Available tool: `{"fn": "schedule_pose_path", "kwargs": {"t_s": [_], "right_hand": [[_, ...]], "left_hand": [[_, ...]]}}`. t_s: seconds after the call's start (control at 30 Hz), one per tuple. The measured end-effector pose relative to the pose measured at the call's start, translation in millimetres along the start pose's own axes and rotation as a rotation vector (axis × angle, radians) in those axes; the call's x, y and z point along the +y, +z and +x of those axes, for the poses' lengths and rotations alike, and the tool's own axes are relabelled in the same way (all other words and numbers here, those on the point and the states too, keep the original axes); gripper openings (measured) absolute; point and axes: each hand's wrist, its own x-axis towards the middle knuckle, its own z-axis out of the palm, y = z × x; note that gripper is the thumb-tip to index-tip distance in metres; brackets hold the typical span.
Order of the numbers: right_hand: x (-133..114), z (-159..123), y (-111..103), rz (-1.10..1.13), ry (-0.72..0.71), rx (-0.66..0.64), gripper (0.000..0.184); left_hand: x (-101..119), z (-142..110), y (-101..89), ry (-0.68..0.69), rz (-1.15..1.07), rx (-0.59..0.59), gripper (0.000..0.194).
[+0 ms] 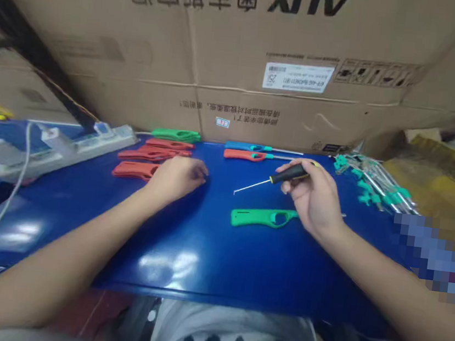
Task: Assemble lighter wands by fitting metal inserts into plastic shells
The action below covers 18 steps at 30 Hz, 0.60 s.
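My right hand grips a screwdriver by its black and yellow handle. The thin shaft points down to the left, and a tiny piece at its tip is too small to make out. Below it, a green lighter lies on the blue table, its far end partly behind my right wrist. My left hand is closed, fingers curled inward; whatever they may hold is hidden. Beside and behind that hand lie several red lighter handle pieces, with green handle pieces farther back.
Blue and red lighters with metal tubes lie near a large cardboard box. At right is a pile of metal tubes with teal parts, beside a brown bag. A white power strip and cable occupy the left.
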Motion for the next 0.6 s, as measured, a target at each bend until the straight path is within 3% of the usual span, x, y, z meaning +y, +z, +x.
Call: {"fn": "schedule_pose_path", "kwargs": {"t_s": [0.13,0.2,0.27,0.37,0.6], "right_hand": [[-0.7,1.0,2.5,0.026,0.028,0.011,0.014],[-1.5,1.4,3.1,0.050,0.050,0.015,0.015],[-2.6,1.3,3.5,0.068,0.065,0.022,0.015],[-4.1,0.2,4.8,0.082,0.082,0.019,0.015],[-7.2,-2.1,6.5,0.079,0.097,0.008,0.015]], "left_hand": [[6.3,-5.4,-0.6,0.080,-0.036,0.097,0.019],[15.7,-10.8,1.1,0.197,-0.210,0.147,0.021],[28.3,-18.1,4.0,0.266,-0.424,0.092,0.027],[46.2,-29.2,8.8,0.215,-0.681,-0.031,0.034],[59.2,-38.9,14.9,0.110,-0.784,-0.009,0.021]]}}
